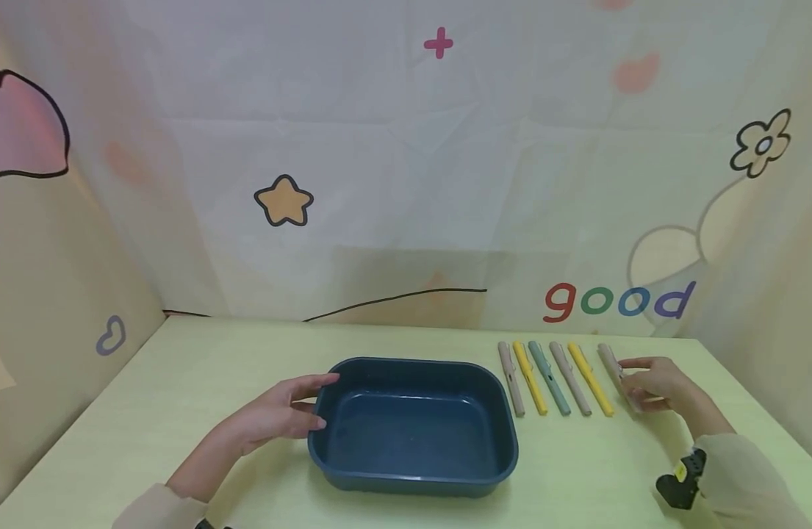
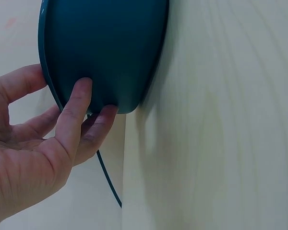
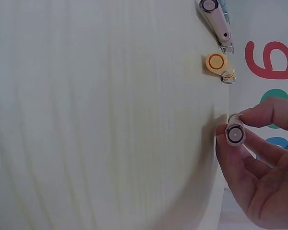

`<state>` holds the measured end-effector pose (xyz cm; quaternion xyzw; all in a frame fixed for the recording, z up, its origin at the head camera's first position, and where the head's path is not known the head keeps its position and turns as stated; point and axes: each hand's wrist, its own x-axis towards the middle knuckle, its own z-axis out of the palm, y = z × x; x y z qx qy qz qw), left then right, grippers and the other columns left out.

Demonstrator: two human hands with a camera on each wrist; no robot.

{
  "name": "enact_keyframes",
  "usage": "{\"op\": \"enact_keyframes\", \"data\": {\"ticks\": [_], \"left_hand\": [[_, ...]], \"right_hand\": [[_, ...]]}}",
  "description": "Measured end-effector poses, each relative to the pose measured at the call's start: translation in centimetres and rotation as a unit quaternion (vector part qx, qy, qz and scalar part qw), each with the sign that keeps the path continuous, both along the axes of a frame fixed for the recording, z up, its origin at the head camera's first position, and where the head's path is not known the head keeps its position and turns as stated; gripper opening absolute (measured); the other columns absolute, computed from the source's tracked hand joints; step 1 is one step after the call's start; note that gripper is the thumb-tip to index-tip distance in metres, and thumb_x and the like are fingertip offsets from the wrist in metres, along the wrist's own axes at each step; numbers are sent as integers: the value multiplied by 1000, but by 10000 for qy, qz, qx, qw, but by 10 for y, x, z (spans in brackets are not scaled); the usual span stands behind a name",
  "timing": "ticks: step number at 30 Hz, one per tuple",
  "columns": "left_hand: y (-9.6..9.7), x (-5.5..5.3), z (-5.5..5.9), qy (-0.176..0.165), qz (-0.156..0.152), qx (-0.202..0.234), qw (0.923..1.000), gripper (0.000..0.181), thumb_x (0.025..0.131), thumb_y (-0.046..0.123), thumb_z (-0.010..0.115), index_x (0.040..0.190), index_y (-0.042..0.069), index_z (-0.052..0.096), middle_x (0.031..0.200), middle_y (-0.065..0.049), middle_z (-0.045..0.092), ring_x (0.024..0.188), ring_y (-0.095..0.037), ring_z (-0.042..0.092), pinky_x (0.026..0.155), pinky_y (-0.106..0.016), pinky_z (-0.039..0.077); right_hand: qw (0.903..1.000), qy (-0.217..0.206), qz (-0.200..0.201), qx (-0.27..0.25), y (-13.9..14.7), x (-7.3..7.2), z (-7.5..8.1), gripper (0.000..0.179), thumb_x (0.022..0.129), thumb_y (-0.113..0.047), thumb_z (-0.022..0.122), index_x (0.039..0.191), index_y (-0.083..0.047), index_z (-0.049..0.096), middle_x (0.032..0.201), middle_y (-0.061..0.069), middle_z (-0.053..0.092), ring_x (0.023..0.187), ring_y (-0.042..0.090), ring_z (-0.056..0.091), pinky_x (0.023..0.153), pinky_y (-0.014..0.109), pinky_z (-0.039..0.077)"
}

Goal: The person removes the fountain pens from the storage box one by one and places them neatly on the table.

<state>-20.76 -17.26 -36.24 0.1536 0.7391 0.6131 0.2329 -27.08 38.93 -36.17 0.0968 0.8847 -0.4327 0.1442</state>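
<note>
A dark blue rectangular basin (image 1: pixel 412 441) with rounded corners stands on the table, its inside bare. At its left end my left hand (image 1: pixel 276 415) holds the rim, with other fingers (image 2: pixel 77 105) against the outer wall. Over on the right, my right hand (image 1: pixel 660 386) pinches a pinkish-grey pen (image 1: pixel 609 358) between thumb and fingers. The right wrist view shows this pen (image 3: pixel 235 134) end-on, with the fingertips around it. Left of it lies a row of clipped pens: a yellow pen (image 1: pixel 591 378), a grey pen (image 1: pixel 569 378), a teal pen (image 1: pixel 549 378) and others.
The pale wood-grain table (image 1: pixel 247 485) carries the basin and pens. A printed cloth backdrop (image 1: pixel 392 184) rises behind the table and along both sides. The row of pens lies close to the basin's right end.
</note>
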Motion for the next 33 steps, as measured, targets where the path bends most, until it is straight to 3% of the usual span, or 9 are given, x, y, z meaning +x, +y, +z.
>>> {"op": "enact_keyframes", "data": {"ticks": [21, 28, 33], "left_hand": [[-2, 1, 0, 27, 51, -195, 9998, 68, 82, 7, 64, 141, 5, 30, 143, -27, 22, 118, -34, 46, 86, -43, 48], [-2, 0, 1, 79, -43, -163, 9998, 69, 83, 7, 63, 142, 3, 28, 143, -30, 19, 119, -38, 45, 86, -47, 47], [-1, -1, 0, 80, -86, -124, 9999, 70, 82, 8, 63, 142, 3, 27, 143, -30, 20, 119, -37, 45, 87, -47, 47]], "right_hand": [[9963, 228, 265, 783, -5, -8, -4, 64, 76, -8, 61, 129, 15, 35, 81, 8, 54, 65, 14, 51, 59, 31, 53], [9957, 338, 411, 765, 4, -15, -10, 66, 71, -13, 66, 127, 12, 42, 84, 12, 54, 64, 15, 52, 59, 31, 54], [9949, 355, 285, 898, 3, -11, -10, 67, 72, -12, 65, 128, 14, 39, 80, 8, 56, 63, 14, 52, 58, 31, 53]]}}
